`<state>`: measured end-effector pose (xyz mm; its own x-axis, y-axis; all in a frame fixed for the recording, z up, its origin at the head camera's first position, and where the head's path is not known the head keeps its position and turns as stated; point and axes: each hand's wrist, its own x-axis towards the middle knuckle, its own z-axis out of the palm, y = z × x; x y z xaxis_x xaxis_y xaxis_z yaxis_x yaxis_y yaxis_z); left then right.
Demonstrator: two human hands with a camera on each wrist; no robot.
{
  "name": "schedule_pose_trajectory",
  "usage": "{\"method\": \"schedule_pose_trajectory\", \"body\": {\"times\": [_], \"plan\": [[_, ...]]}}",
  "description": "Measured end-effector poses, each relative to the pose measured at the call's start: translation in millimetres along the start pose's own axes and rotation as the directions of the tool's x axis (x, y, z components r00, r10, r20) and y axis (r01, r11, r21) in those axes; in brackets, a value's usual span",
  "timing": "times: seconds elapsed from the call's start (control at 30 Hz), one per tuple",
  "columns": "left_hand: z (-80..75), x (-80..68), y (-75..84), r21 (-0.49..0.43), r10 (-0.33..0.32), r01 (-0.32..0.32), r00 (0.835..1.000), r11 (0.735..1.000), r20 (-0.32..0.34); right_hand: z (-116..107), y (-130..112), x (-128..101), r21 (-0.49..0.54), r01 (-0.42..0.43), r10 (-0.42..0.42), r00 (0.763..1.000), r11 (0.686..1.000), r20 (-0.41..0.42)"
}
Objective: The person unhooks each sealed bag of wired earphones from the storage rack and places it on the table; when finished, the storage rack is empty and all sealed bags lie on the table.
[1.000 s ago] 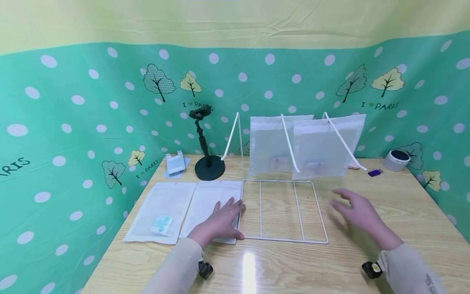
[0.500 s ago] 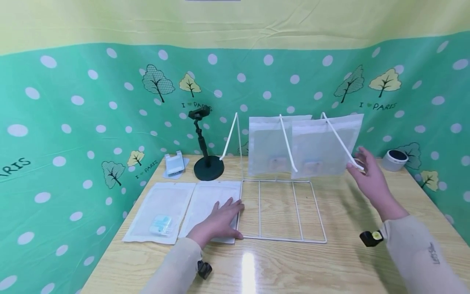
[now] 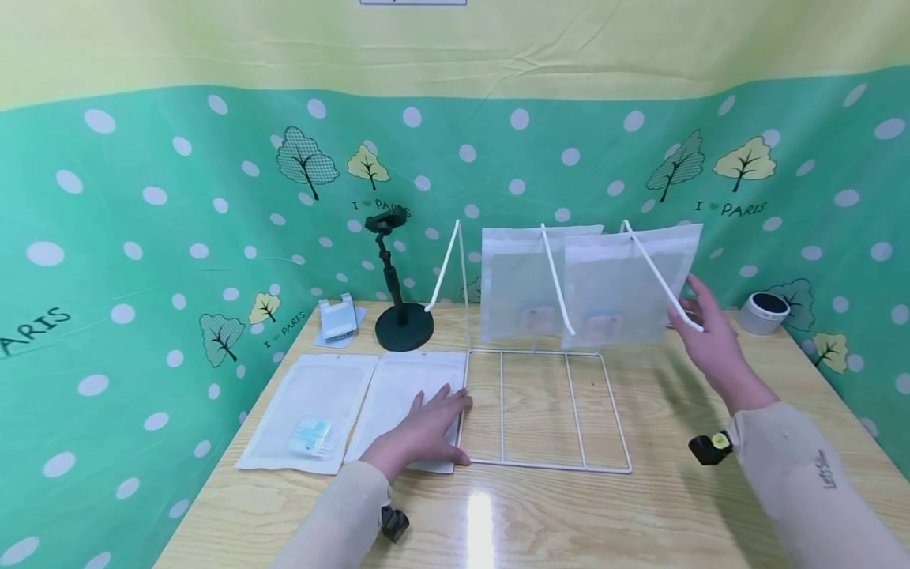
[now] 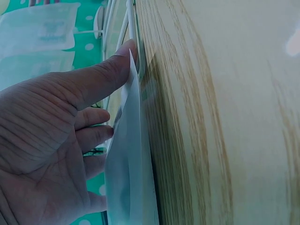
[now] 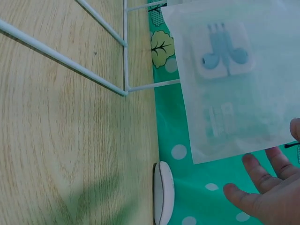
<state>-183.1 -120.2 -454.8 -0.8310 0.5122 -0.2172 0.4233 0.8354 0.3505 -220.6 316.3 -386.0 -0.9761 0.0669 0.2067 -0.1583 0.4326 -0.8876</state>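
A white wire rack (image 3: pixel 543 466) with prongs stands on the table, two translucent zip bags hanging from it. My right hand (image 3: pixel 718 344) is at the right edge of the right hanging bag (image 3: pixel 629 288), near the prong's tip. In the right wrist view its fingers are spread at the edge of this bag (image 5: pixel 262 108), which holds earphones (image 5: pixel 227 54) in a case. The left hanging bag (image 3: pixel 515 276) is partly covered by the right one. My left hand (image 3: pixel 423 435) lies spread over a flat bag (image 3: pixel 401 387) and the rack's left base wire, thumb at the front corner.
Another flat bag (image 3: pixel 284 403) with a pale blue item lies at the left. Behind are a light blue stand (image 3: pixel 339 318) and a black phone holder (image 3: pixel 403 325). A white cylinder (image 3: pixel 764 313) stands at the back right, before a green patterned curtain (image 3: pixel 213 182).
My right hand has moved up and back from above the table to the right prong, then slightly left to the hanging bag's edge. The left hand has stayed in place.
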Motion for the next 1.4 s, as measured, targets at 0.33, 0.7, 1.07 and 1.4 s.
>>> {"method": "schedule_pose_trajectory", "body": {"times": [0.33,0.7,1.07,1.4], "plan": [[-0.6,-0.5,0.6,-0.003,-0.002,0.002,1.000,1.000,-0.002,2,0,-3,-0.091,0.026,-0.031,0.998,0.996,-0.056],[-2.7,-1.0,0.8,-0.002,-0.007,0.007,1.000,1.000,0.013,0,-1,-17,-0.067,0.046,-0.049,0.997,0.997,-0.056],[0.7,1.2,-1.2,0.005,-0.006,0.006,1.000,1.000,0.001,-3,-5,-36,0.158,0.083,-0.076,0.996,0.984,-0.049],[1.4,0.7,-2.3,-0.007,-0.005,0.005,1.000,1.000,0.005,-7,0,-54,0.394,0.153,-0.168,0.986,0.906,0.004]]}}
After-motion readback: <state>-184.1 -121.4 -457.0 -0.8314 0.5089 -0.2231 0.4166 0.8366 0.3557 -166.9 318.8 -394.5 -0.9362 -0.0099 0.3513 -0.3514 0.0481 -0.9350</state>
